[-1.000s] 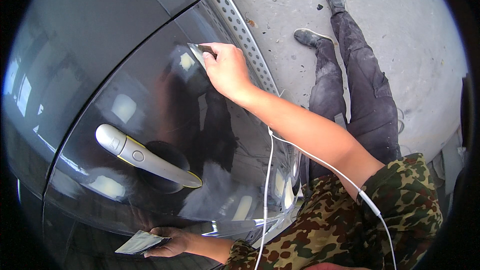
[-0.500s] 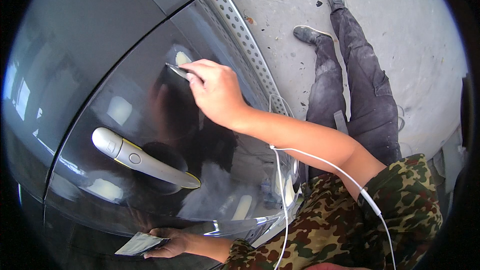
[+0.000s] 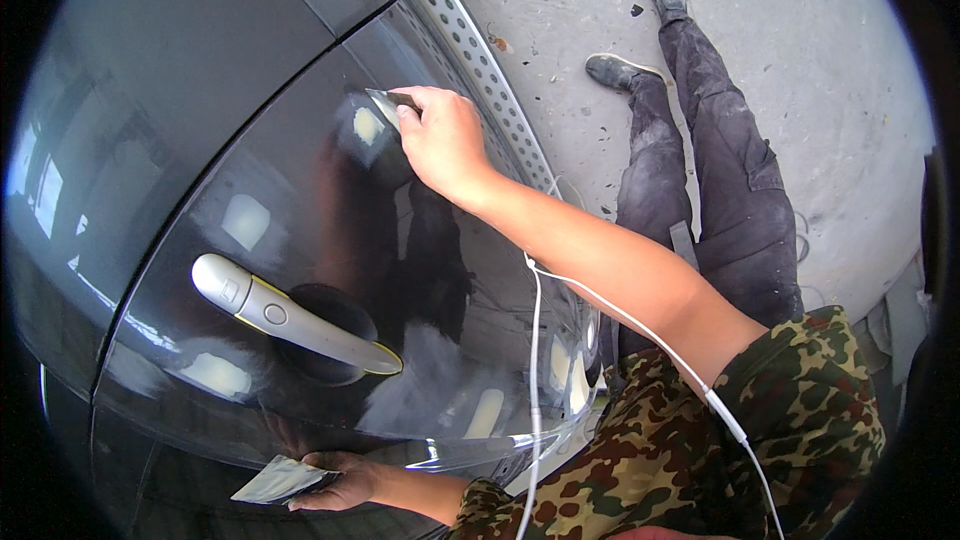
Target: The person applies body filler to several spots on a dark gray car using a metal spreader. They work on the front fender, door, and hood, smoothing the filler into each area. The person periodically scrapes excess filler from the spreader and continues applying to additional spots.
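My right hand (image 3: 445, 140) pinches a small putty spreader (image 3: 384, 102), its thin blade angled at the dark car door (image 3: 300, 165). Just below the blade lies a cream filler patch (image 3: 366, 126) ringed by dull sanded paint. Low in the view, my left hand (image 3: 345, 481) grips the edge of a flat putty plate (image 3: 270, 480), smeared pale grey on top. Whether the blade touches the paint, I cannot tell. More cream patches show on the door, one above the silver door handle (image 3: 300, 322) and another below it (image 3: 215, 375).
A perforated silver running board (image 3: 470, 45) runs along the door's lower edge. A white cable (image 3: 640, 310) hangs across my right arm. My legs (image 3: 715, 150) stand on a grey concrete floor (image 3: 840, 90) with scattered dark scraps.
My right hand has moved up and slightly right with the spreader, from the patch's left side to above it. My left hand holds the plate in nearly the same place.
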Demonstrator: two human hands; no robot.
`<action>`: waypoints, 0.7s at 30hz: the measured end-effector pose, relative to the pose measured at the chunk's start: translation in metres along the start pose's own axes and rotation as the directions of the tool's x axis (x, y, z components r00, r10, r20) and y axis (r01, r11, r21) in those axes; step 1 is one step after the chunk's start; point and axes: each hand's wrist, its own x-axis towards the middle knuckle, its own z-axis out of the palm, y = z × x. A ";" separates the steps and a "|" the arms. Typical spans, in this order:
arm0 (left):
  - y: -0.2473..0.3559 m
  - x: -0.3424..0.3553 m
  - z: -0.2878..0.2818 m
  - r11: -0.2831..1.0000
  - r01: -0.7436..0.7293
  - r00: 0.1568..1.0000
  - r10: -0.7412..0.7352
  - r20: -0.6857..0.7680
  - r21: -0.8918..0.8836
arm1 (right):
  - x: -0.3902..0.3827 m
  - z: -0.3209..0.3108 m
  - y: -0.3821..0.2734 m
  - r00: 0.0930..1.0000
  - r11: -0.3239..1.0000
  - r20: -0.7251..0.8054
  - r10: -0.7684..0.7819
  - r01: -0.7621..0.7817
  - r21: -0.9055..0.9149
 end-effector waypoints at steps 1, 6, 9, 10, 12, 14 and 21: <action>0.000 -0.003 -0.003 0.993 0.024 0.995 -0.034 -0.092 -0.115 | -0.001 0.002 -0.003 1.000 1.000 -0.005 -0.020 0.020 -0.003; -0.001 -0.004 -0.004 0.962 -0.071 0.994 0.091 -0.065 0.262 | -0.013 0.004 -0.017 0.984 0.984 -0.014 -0.176 0.176 -0.003; -0.006 0.002 0.010 0.922 -0.085 0.991 0.116 -0.060 0.377 | -0.022 0.000 -0.020 0.970 0.971 0.056 -0.236 0.233 0.050; -0.008 0.003 0.015 0.889 -0.045 0.977 0.134 -0.166 0.455 | -0.024 -0.003 -0.019 0.953 0.958 0.103 -0.284 0.276 0.084; -0.011 0.005 0.024 0.924 0.145 0.775 0.115 -0.621 0.353 | -0.026 -0.009 -0.015 0.976 0.976 0.085 -0.202 0.194 0.096; -0.013 0.004 0.027 0.925 0.235 0.562 0.120 -0.818 0.297 | -0.023 -0.014 -0.008 0.988 0.989 0.076 -0.135 0.129 0.077; -0.012 -0.012 0.000 0.927 0.031 0.984 0.037 -0.173 0.374 | -0.009 -0.014 0.011 0.997 0.998 0.053 -0.054 0.052 0.033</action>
